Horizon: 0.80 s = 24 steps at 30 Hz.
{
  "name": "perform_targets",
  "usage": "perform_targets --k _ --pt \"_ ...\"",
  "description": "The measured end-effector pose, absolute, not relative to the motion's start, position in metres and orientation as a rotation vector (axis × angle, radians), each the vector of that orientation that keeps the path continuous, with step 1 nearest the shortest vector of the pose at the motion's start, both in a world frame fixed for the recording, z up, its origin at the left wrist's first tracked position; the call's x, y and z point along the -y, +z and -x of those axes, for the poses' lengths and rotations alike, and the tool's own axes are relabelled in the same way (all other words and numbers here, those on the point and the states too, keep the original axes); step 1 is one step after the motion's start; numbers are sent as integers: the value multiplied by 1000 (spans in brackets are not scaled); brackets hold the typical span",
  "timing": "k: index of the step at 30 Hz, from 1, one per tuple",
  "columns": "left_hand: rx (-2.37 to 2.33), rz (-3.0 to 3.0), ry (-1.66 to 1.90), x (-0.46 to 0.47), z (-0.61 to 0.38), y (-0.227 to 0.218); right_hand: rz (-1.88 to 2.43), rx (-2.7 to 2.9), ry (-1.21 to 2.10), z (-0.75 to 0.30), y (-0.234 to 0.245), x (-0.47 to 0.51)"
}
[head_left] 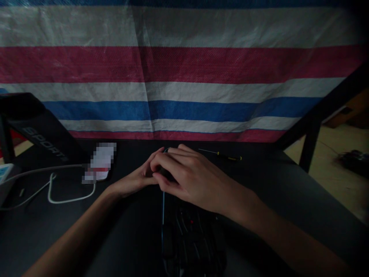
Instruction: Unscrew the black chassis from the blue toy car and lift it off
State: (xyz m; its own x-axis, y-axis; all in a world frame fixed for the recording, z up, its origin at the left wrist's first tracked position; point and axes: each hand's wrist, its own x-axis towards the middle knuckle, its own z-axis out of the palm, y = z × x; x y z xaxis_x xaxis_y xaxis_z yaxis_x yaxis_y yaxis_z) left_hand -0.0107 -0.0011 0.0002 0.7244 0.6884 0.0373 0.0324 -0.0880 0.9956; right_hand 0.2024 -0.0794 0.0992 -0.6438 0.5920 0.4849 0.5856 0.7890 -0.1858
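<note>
Both my hands meet at the middle of a dark table. My right hand curls over a small dark object I cannot make out, fingers closed around it. My left hand pinches at the same object from the left. A thin blue wire runs from under my fingers toward me, down to a dark device with wires lying near the table's front edge. The light is dim and the held part is mostly hidden.
A thin screwdriver with a yellow-black handle lies just beyond my right hand. A white phone with a white cable sits at the left, next to a black stand. A striped tarp hangs behind the table.
</note>
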Motion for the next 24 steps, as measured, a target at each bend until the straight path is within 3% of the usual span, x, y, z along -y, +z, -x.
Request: perform_targets --k 15,24 --pt "-629 -1533 597 5 10 1 1069 2445 6 -202 102 81" --pt "-605 -1482 591 5 10 2 1048 2429 178 -206 108 82"
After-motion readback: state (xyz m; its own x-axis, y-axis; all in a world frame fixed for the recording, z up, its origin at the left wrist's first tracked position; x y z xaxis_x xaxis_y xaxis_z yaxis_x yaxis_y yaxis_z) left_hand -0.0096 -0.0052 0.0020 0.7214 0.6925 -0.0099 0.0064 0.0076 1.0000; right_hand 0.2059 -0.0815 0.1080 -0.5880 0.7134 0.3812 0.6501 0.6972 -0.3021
